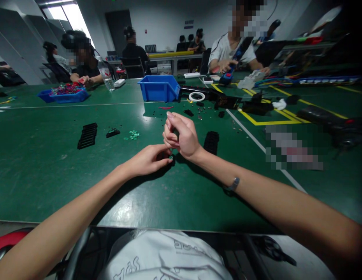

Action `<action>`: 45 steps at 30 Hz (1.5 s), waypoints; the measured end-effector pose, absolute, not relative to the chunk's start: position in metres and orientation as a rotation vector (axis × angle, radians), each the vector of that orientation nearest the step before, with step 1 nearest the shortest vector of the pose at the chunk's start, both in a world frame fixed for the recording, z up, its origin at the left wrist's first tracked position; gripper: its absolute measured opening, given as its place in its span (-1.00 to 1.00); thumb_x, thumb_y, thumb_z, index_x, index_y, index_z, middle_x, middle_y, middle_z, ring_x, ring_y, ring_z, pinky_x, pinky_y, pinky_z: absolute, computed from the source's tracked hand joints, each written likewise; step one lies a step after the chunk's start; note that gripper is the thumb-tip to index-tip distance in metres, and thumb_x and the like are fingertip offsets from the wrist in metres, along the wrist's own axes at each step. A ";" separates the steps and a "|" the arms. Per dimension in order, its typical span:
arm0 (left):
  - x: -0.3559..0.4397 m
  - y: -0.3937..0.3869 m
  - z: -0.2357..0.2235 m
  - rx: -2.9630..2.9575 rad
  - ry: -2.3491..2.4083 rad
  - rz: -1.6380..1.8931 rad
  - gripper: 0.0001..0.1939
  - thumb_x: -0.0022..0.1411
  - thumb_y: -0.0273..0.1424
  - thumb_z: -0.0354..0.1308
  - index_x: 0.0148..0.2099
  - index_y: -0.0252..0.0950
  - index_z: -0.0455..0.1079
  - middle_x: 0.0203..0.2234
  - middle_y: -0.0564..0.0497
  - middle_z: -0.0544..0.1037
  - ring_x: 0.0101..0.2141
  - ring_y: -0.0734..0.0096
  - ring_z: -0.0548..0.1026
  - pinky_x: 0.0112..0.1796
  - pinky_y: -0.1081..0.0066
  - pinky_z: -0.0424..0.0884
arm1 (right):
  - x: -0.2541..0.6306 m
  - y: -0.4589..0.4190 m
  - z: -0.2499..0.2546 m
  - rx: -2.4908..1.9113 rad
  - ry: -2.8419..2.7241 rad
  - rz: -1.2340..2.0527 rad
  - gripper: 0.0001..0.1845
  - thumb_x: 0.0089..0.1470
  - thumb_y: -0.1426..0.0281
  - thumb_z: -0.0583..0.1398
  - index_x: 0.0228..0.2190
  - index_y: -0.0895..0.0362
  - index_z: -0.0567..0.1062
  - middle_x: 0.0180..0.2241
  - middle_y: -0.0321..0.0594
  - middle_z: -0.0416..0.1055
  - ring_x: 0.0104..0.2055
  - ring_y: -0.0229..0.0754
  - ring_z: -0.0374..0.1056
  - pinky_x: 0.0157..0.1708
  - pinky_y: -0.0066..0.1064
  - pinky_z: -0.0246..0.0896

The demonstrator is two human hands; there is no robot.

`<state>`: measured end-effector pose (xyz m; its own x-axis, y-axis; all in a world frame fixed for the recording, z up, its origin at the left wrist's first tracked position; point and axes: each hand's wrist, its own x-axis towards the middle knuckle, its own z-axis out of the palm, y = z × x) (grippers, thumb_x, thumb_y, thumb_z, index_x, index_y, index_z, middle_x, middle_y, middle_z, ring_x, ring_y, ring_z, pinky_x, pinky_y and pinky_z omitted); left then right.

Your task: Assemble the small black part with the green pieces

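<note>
My left hand (153, 158) rests low over the green table, its thumb and fingers closed around a small green piece (171, 157) with something dark beside it. Just above and to the right, my right hand (182, 136) is curled with its fingers pressed together; whatever they hold is hidden. The two hands touch or nearly touch. Left of them lie a pile of small green pieces (133, 135) and a small black part (113, 133) with green bits on it. A row of black parts (87, 135) sits farther left. Another black stack (211, 142) is partly behind my right wrist.
A blue bin (159, 88) stands ahead, with a white tape roll (196, 97) to its right. A blue tray (70, 95) of red parts and a plastic bottle (107, 77) are at the far left. Black equipment (329, 120) lies at right. Several people work around.
</note>
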<state>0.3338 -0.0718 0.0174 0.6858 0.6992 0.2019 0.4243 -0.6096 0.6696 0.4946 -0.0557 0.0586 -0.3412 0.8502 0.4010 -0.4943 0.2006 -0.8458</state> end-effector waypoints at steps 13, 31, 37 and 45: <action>0.333 -0.071 0.016 2.301 0.859 0.592 -0.77 0.36 -0.33 0.14 -0.03 -0.36 0.45 -0.29 -0.06 0.57 -0.32 0.35 0.48 -0.25 0.38 0.38 | 0.490 -0.059 0.051 -0.421 -1.351 1.400 -0.53 0.22 0.03 0.20 -0.52 0.07 0.26 -0.72 -0.51 0.04 -0.74 -0.42 -0.10 -0.76 -0.53 -0.13; 0.334 -0.070 0.017 2.314 0.864 0.586 -0.78 0.36 -0.30 0.14 -0.09 -0.36 0.47 -0.36 -0.03 0.56 -0.38 0.38 0.45 -0.32 0.40 0.35 | 0.488 -0.062 0.050 -0.429 -1.345 1.391 -0.51 0.19 -0.02 0.21 -0.53 0.06 0.24 -0.71 -0.51 0.05 -0.73 -0.42 -0.12 -0.77 -0.53 -0.13; 0.334 -0.070 0.018 2.315 0.829 0.595 -0.76 0.36 -0.32 0.14 -0.04 -0.35 0.47 -0.28 -0.06 0.59 -0.30 0.32 0.49 -0.25 0.37 0.38 | 0.487 -0.063 0.050 -0.411 -1.375 1.349 -0.52 0.22 0.03 0.20 -0.54 0.08 0.24 -0.71 -0.49 0.08 -0.72 -0.42 -0.09 -0.76 -0.53 -0.17; 0.335 -0.072 0.018 2.288 0.867 0.576 -0.77 0.36 -0.30 0.13 -0.07 -0.36 0.46 -0.39 0.01 0.52 -0.41 0.42 0.40 -0.35 0.43 0.32 | 0.489 -0.058 0.050 -0.412 -1.337 1.417 -0.52 0.19 0.00 0.22 -0.52 0.06 0.24 -0.72 -0.52 0.06 -0.73 -0.42 -0.13 -0.77 -0.54 -0.16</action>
<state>0.3353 -0.0721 0.0185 0.6899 0.7025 0.1748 0.4334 -0.5943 0.6775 0.4891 -0.0581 0.0497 -0.3480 0.8452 0.4057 -0.4543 0.2265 -0.8616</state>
